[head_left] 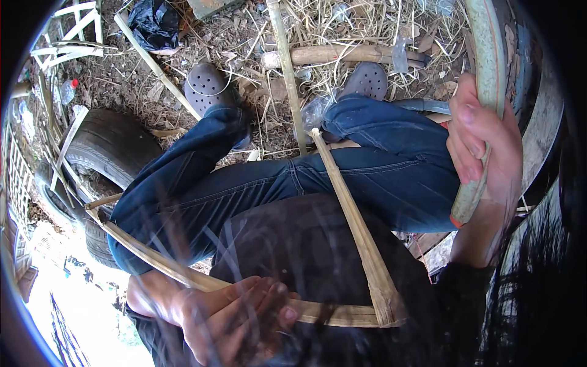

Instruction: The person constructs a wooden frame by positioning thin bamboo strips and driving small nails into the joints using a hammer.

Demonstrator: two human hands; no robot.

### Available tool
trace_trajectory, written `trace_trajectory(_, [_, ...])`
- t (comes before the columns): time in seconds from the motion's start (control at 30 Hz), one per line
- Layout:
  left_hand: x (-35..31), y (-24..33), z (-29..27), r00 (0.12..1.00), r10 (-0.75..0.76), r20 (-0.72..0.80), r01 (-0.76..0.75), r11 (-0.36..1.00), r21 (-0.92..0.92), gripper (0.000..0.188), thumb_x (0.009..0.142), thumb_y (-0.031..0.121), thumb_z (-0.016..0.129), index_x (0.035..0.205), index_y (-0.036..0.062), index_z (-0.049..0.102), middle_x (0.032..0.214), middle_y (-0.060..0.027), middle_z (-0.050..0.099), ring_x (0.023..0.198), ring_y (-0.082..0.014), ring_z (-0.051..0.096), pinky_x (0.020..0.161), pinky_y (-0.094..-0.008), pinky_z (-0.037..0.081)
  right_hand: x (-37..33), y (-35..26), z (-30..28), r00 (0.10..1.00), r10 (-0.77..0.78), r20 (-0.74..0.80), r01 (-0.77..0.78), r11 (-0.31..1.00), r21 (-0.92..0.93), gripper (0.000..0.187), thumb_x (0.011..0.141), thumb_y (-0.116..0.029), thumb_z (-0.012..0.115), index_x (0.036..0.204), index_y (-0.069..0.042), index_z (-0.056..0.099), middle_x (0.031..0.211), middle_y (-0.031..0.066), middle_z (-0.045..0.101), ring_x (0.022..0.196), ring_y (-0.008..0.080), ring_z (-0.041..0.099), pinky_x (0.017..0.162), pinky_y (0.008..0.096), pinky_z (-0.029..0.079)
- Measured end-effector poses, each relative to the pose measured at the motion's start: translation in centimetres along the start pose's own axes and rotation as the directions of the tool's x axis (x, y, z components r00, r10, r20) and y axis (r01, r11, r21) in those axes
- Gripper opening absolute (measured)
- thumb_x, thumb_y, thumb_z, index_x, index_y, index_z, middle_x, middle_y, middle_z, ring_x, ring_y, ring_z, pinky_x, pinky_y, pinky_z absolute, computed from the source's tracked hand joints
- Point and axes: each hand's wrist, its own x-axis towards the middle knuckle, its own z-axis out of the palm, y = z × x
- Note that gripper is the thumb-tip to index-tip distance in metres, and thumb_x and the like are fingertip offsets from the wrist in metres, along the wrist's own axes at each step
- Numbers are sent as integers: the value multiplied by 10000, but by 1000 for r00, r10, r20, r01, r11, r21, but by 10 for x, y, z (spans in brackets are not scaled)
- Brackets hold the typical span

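Observation:
My left hand (235, 318) is closed around a long split bamboo strip (159, 263) that runs across my lap from the left. A second pale bamboo strip (354, 226) crosses it near my waist and points up toward my knees. My right hand (483, 147) grips a thick greenish bamboo pole (489, 55) that reaches up to the top edge at the right. I am seated, in blue jeans (367, 171) and grey perforated clogs (205, 85).
An old tyre (113, 147) lies at my left. A wooden-handled tool (348, 55) rests on straw beyond my feet. Thin bamboo sticks (284, 67) and a black plastic bag (153, 21) lie on the littered ground.

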Motion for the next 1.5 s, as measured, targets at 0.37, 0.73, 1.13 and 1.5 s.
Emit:
trace_trajectory(0.37, [27, -35, -45, 868, -493, 62, 485, 868, 107, 267, 768, 107, 768, 988, -13, 675, 752, -56, 618, 594, -161, 606, 480, -289, 483, -19, -46, 20, 994, 64, 89, -69, 996, 58, 226, 817, -121, 673, 727, -81, 469, 505, -24, 425, 346, 82, 423, 326, 244, 355])
trace_trajectory(0.73, [5, -269, -23, 739, -655, 157, 672, 733, -103, 228, 906, 149, 649, 994, -16, 517, 874, -193, 612, 831, -398, 635, 741, -452, 497, -10, -75, 27, 998, -56, 5, 55, 963, -264, 211, 873, -136, 709, 792, -26, 548, 544, -4, 498, 385, 65, 459, 358, 239, 372])
trace_trajectory(1.13, [-82, -393, 88, 695, -658, -290, 697, 716, 45, 242, 696, 234, 827, 898, 110, 781, 900, -43, 605, 897, -239, 552, 820, -377, 451, 152, -52, 90, 994, 17, 106, 30, 904, -426, 211, 881, -159, 685, 782, -7, 577, 569, 12, 537, 424, 83, 487, 405, 266, 383])
trace_trajectory(1.5, [-119, -407, 76, 673, -685, -278, 713, 701, 1, 278, 640, 328, 848, 862, 174, 784, 921, -3, 619, 949, -221, 536, 843, -364, 388, 196, -15, 158, 858, -417, 300, 509, 614, -603, 218, 884, -177, 681, 849, 34, 638, 600, 161, 613, 533, 234, 635, 518, 369, 473])
